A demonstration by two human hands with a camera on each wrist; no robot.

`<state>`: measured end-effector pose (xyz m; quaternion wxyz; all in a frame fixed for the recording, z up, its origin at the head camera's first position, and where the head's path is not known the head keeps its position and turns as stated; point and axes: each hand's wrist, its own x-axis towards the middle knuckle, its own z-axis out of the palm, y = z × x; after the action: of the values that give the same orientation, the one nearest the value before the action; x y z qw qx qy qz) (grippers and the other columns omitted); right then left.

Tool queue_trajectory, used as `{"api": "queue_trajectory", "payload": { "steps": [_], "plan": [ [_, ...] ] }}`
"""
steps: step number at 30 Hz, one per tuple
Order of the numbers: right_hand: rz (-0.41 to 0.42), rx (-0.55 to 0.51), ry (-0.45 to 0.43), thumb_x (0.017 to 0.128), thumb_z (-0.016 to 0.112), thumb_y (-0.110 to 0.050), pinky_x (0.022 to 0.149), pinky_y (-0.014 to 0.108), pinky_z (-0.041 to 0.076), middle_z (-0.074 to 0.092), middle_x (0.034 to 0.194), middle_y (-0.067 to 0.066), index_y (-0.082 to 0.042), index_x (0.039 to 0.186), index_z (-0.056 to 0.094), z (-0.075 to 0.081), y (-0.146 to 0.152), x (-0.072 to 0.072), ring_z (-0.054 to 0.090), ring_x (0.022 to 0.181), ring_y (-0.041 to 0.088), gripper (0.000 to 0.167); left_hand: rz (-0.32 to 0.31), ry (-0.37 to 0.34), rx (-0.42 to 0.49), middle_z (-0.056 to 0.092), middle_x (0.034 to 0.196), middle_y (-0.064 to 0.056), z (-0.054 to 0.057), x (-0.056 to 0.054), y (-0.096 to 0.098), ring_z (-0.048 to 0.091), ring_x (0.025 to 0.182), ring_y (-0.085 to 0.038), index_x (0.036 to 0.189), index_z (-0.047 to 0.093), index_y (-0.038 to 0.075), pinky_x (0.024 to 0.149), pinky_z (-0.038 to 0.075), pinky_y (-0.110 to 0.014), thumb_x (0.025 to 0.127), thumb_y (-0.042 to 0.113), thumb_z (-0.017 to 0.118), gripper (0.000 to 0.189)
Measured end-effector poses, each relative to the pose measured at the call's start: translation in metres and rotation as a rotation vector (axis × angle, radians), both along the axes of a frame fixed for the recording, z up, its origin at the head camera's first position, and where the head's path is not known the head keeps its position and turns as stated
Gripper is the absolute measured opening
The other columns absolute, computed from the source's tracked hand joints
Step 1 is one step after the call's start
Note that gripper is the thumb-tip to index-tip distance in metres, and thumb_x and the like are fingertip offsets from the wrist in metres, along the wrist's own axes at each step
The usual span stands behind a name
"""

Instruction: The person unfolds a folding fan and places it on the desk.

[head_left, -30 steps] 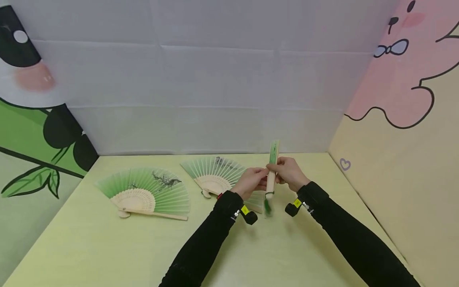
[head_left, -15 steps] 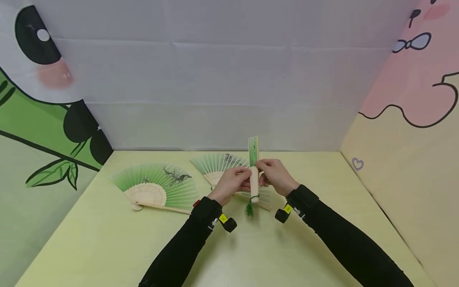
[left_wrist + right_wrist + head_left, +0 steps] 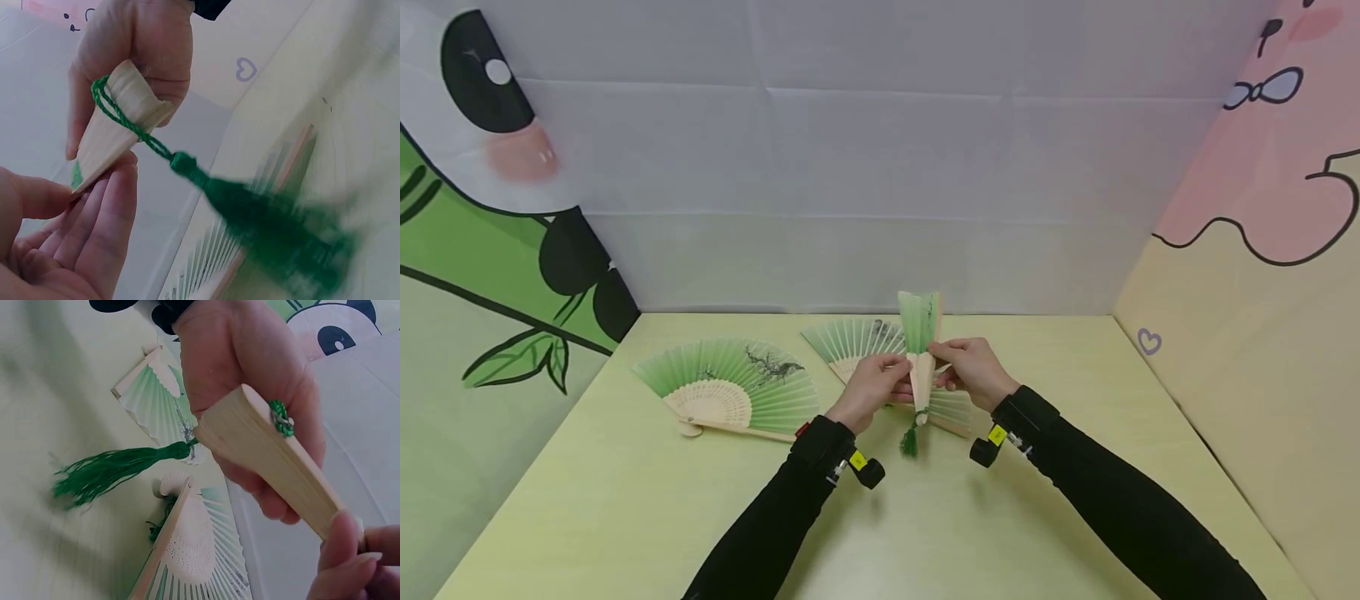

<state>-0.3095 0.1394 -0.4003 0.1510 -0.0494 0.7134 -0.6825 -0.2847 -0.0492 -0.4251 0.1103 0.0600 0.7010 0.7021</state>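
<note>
Both hands hold a green folding fan (image 3: 919,358) upright above the table, spread only a little, its pale wooden ribs pointing down. The left hand (image 3: 871,392) pinches its left edge between thumb and fingers. Opposite, the right hand (image 3: 977,368) pinches the right edge near where cloth meets ribs. From the fan's lower end a dark green tassel (image 3: 256,219) hangs on a looped cord. In the right wrist view the wooden ribs (image 3: 269,450) lie stacked close together at the pivot end.
A spread green fan with a dark branch print (image 3: 775,400) lies on the pale yellow table (image 3: 625,517) at left. Another open fan (image 3: 850,342) lies behind the hands, partly covered by them. A grey-white backdrop (image 3: 880,183) rises behind the table, with cartoon-printed side walls.
The hands carried the closed fan leftward across the view while the view itself shifted. Since half a second ago its top has spread slightly, showing pleated green cloth.
</note>
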Motion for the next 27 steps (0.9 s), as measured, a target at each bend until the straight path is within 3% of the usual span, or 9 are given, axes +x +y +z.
{"api": "queue_trajectory", "payload": {
  "steps": [13, 19, 27],
  "plan": [
    [-0.071, -0.003, -0.065, 0.1, 0.058, -0.023, 0.048, 0.021, 0.044, 0.063, 0.081, 0.008, 0.005, 0.12, 0.063, -0.01, 0.02, 0.001, 0.058, 0.053, 0.013, 0.034, 0.088, -0.029, 0.084, 0.065, 0.084, -0.013, -0.001, -0.003, -0.015, 0.068, 0.072, -0.016, 0.112, 0.058, -0.009, 0.075, 0.059, -0.035, 0.103, 0.008, 0.049, 0.021],
    [-0.115, -0.109, -0.128, 0.102, 0.055, -0.021, 0.052, 0.02, 0.047, 0.063, 0.085, 0.006, 0.004, 0.126, 0.057, -0.009, 0.026, 0.006, 0.063, 0.061, 0.013, 0.035, 0.088, -0.056, 0.16, 0.066, 0.085, -0.015, 0.001, -0.001, -0.016, 0.07, 0.074, -0.018, 0.105, 0.05, -0.006, 0.079, 0.058, -0.036, 0.102, 0.003, 0.048, 0.009],
    [-0.17, -0.288, -0.232, 0.102, 0.056, -0.02, 0.062, 0.021, 0.053, 0.065, 0.081, 0.004, -0.001, 0.117, 0.057, -0.005, 0.033, 0.011, 0.069, 0.072, 0.014, 0.025, 0.099, -0.082, 0.28, 0.065, 0.087, -0.018, 0.001, 0.001, -0.015, 0.071, 0.079, -0.021, 0.101, 0.039, -0.001, 0.084, 0.057, -0.036, 0.101, -0.002, 0.047, 0.008]
  ]
}}
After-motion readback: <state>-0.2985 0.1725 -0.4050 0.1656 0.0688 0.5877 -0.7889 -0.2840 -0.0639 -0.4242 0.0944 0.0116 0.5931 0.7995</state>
